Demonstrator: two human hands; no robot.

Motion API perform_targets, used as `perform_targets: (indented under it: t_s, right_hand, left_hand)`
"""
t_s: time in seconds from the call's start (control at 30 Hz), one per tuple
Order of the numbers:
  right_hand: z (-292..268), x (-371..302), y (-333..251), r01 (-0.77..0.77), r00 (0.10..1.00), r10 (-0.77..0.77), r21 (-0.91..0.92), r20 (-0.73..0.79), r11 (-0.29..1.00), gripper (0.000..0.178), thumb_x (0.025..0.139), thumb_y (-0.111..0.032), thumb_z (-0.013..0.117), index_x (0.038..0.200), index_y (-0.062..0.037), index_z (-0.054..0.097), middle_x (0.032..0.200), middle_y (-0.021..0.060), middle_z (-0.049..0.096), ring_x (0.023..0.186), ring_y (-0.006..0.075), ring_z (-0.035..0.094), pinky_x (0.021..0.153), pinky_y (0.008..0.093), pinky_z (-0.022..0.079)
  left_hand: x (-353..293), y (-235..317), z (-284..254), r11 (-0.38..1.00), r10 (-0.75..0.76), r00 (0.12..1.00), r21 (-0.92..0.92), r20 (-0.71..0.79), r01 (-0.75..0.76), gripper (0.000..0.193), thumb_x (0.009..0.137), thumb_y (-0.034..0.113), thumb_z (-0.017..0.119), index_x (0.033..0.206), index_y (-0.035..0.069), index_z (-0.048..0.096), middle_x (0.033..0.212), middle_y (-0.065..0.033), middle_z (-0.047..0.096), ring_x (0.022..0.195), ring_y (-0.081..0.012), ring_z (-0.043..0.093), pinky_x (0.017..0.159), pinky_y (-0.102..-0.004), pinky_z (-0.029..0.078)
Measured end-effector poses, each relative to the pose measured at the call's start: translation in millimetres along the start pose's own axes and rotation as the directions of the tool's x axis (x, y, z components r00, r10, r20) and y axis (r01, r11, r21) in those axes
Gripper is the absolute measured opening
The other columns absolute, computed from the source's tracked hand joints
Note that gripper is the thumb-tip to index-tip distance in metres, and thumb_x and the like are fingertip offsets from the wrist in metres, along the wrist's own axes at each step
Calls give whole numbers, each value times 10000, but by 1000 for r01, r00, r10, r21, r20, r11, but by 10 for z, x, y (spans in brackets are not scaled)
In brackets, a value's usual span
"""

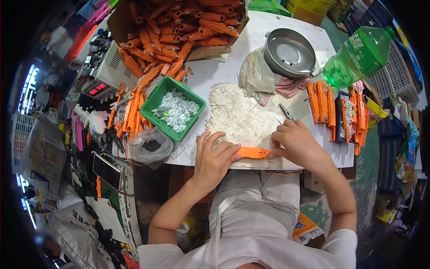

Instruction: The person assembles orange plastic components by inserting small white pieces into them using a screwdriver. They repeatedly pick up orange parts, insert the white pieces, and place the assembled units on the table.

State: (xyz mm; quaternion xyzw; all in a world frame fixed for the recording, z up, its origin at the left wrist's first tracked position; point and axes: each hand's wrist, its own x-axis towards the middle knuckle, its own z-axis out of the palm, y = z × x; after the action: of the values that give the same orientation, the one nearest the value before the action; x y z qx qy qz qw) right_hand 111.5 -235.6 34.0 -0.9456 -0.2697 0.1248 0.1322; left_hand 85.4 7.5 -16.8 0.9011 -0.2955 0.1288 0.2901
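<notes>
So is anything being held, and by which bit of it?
Yes, an orange plastic piece: the left grip holds its left end, and the right grip holds its right end.

Surface [253, 33] around fingers [225, 148] brightly, fairly evenly lit, shadows soft; white strip lights [29, 85] far left of fingers burnt out; red display [97, 89] glowing, beyond fingers leftward; glints on metal bowl [289, 54] and green bottle [358, 58], beyond fingers rightward; space below surface edge, nearer than fingers, dim; outer view soft, fisheye-bent, darkening to black rim
</notes>
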Motion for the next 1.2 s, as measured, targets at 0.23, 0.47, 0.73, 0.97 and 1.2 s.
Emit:
perform_targets:
  t_s: [0.23,0.47,0.73,0.97,1.2]
  right_hand:
    - [-142,234,-183,105,925,6,-273,380,956,145,726,-219,702,708,-76,682,714,86,653,734,245,654,685,336,445]
    - [-96,240,-222,71,935,41,-297,352,952,194,706,-266,735,691,-80,683,683,95,648,700,247,666,588,340,470]
    - [-27,605,-374,153,968,-114,-166,223,974,409,625,-434,769,655,-38,670,657,129,645,645,288,659,572,378,481]
    - [-23,156,-41,-31,962,50,-75,267,997,382,663,-424,753,795,-78,662,764,93,644,779,274,642,641,389,479]
    - [361,-429,-130,7,934,169,488,-315,873,307,750,-209,746,930,-15,591,906,76,634,861,224,615,751,329,495]
  left_hand:
    - [-16,-9,2,1000,7,999,24,34,-8,270,730,176,724,990,109,694,907,-3,633,1053,-241,525,1005,-473,307]
    - [-24,-19,15,999,12,1000,35,21,-13,286,713,163,731,990,105,690,898,-4,623,1004,-230,545,997,-467,317]
    - [60,-34,2,996,68,998,54,14,-68,241,703,134,728,935,85,682,835,-5,597,906,-208,559,944,-451,358]
    - [-39,-14,43,999,47,998,18,-33,-47,223,735,133,709,944,70,662,845,-30,593,915,-218,554,945,-448,360]
    - [-159,41,104,997,68,993,33,-96,-65,259,779,124,669,1024,60,614,934,-63,579,1031,-278,517,1021,-492,287]
